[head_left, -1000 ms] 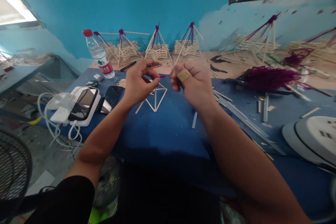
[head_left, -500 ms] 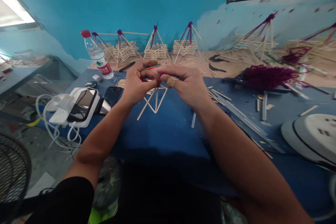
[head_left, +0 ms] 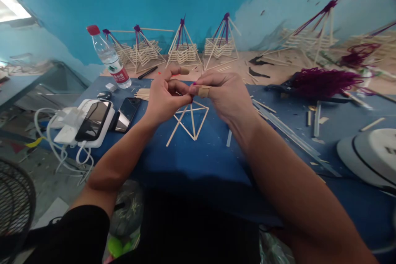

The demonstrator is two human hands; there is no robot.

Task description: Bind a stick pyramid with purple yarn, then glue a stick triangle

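Over the blue table, a frame of thin wooden sticks (head_left: 193,123) hangs or stands below my fingers, its sticks meeting at the top. My left hand (head_left: 163,98) pinches that top between thumb and fingers, with the index finger raised. Close against it, my right hand (head_left: 228,94) is closed in a pinch on a bit of purple yarn (head_left: 194,83), mostly hidden by the fingers. Tape wraps my right thumb and my left index finger. Behind my left hand lies a bundle of loose sticks (head_left: 142,94).
Finished stick pyramids with purple tops, one a pyramid (head_left: 183,45), line the wall. On the left are a water bottle (head_left: 115,68), a phone (head_left: 128,112) and a power strip (head_left: 69,133). To the right are purple yarn (head_left: 328,84), clear glue sticks (head_left: 287,136) and a white round device (head_left: 368,156).
The view has shifted slightly downward. Both hands and the stick frame have moved a little to the right, and more of the frame shows. The pinching grips stay together.
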